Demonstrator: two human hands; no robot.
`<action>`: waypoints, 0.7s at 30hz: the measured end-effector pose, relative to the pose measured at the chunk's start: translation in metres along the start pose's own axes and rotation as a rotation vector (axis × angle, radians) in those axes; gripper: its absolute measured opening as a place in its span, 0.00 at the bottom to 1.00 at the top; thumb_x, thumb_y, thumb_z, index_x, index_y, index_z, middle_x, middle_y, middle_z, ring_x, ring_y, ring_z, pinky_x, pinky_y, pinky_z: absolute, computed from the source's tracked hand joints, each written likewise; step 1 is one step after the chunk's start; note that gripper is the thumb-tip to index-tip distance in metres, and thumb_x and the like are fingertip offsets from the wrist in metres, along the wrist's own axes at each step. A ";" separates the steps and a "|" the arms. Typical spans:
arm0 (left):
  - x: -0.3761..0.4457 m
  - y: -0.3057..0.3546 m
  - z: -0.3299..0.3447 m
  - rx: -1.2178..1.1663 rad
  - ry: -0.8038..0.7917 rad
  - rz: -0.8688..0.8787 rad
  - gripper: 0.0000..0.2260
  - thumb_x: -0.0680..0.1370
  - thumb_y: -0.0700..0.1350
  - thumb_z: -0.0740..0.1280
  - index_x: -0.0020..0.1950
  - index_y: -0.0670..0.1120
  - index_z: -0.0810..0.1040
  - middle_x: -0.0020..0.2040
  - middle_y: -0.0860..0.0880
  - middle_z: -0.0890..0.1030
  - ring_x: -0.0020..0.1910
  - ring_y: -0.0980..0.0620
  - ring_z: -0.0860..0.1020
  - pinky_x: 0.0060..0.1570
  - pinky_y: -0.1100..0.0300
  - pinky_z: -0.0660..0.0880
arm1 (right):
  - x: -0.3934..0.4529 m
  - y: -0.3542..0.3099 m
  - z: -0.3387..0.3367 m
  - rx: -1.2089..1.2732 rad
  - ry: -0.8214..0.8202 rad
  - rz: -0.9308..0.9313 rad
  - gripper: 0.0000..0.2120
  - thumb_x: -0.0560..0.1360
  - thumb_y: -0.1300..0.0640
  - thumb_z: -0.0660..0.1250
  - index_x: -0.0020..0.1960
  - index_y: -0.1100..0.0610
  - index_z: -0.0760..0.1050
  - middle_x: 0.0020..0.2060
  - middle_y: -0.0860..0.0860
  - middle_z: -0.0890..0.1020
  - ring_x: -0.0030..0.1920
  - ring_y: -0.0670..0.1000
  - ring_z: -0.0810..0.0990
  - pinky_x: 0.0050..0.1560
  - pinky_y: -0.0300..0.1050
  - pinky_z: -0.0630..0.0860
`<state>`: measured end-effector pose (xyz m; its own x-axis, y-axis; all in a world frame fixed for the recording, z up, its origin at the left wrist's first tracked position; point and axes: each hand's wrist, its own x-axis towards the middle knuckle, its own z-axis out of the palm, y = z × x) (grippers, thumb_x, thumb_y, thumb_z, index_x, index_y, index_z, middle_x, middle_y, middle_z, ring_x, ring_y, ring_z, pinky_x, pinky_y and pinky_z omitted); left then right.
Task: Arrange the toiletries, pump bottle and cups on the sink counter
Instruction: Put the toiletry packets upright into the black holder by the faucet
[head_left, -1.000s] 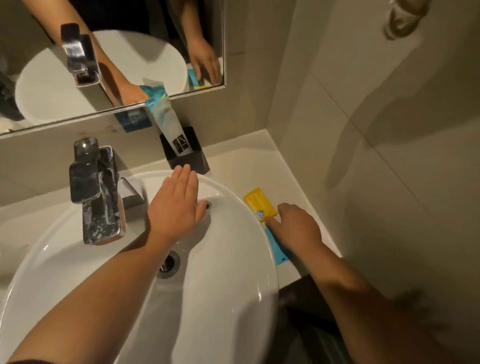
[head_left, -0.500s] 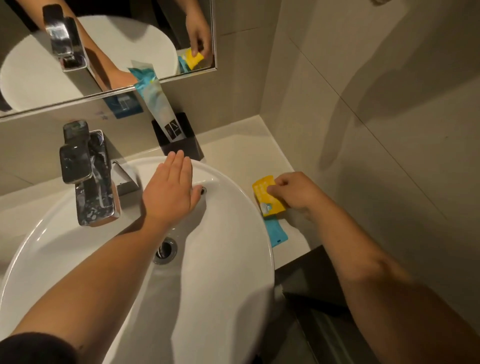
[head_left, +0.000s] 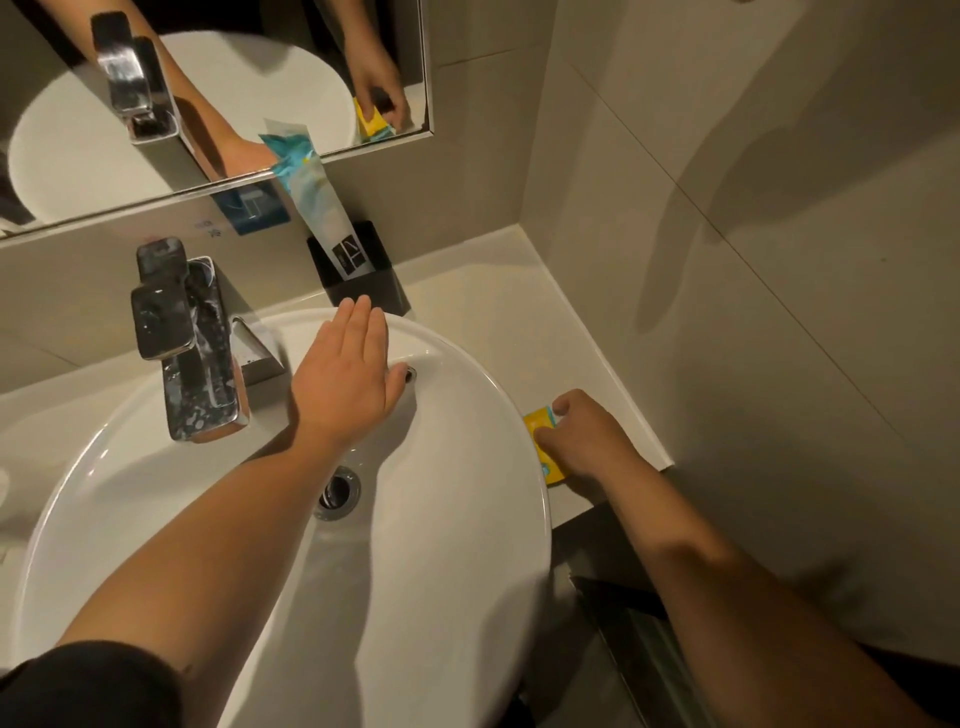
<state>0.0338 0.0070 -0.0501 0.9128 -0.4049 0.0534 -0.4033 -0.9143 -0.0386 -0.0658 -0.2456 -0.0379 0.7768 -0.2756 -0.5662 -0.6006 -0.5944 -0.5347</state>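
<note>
Yellow flat sachet (head_left: 540, 434) lies on the pale bench (head_left: 493, 312) right of the white round basin (head_left: 457, 519), long axis running near-to-far, pinned under the right hand (head_left: 584, 439) fingertips; its print is unreadable. Left hand (head_left: 343, 384) rests flat, fingers together, on the basin's far rim, just near the black square cup (head_left: 363, 280) holding a white-and-teal tube (head_left: 317, 208).

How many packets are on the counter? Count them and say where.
1: a yellow packet on the counter right of the sink, gripped by the right hand. Others may be hidden beneath that hand.
</note>
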 end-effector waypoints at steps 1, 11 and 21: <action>0.000 0.000 0.000 -0.002 -0.001 -0.002 0.31 0.80 0.57 0.48 0.73 0.35 0.63 0.73 0.35 0.65 0.73 0.37 0.61 0.73 0.47 0.55 | 0.000 -0.001 -0.001 0.044 -0.021 0.015 0.20 0.75 0.55 0.66 0.65 0.57 0.69 0.55 0.55 0.77 0.47 0.52 0.77 0.45 0.44 0.73; -0.001 0.003 -0.006 -0.018 -0.023 -0.042 0.31 0.80 0.58 0.48 0.75 0.38 0.61 0.75 0.39 0.63 0.75 0.41 0.59 0.73 0.46 0.58 | 0.000 -0.039 -0.044 0.360 -0.044 -0.148 0.06 0.73 0.66 0.67 0.39 0.57 0.75 0.32 0.54 0.78 0.29 0.49 0.76 0.32 0.39 0.74; 0.000 0.000 -0.002 -0.093 -0.028 -0.041 0.29 0.78 0.57 0.54 0.71 0.38 0.68 0.71 0.39 0.69 0.71 0.40 0.66 0.67 0.45 0.68 | 0.045 -0.206 -0.045 0.595 -0.187 -0.654 0.06 0.78 0.64 0.65 0.50 0.54 0.74 0.41 0.50 0.83 0.38 0.44 0.83 0.40 0.39 0.80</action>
<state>0.0338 0.0071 -0.0484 0.9296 -0.3677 0.0254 -0.3686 -0.9279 0.0563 0.1015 -0.1692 0.0750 0.9854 0.1377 -0.1003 -0.0890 -0.0857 -0.9923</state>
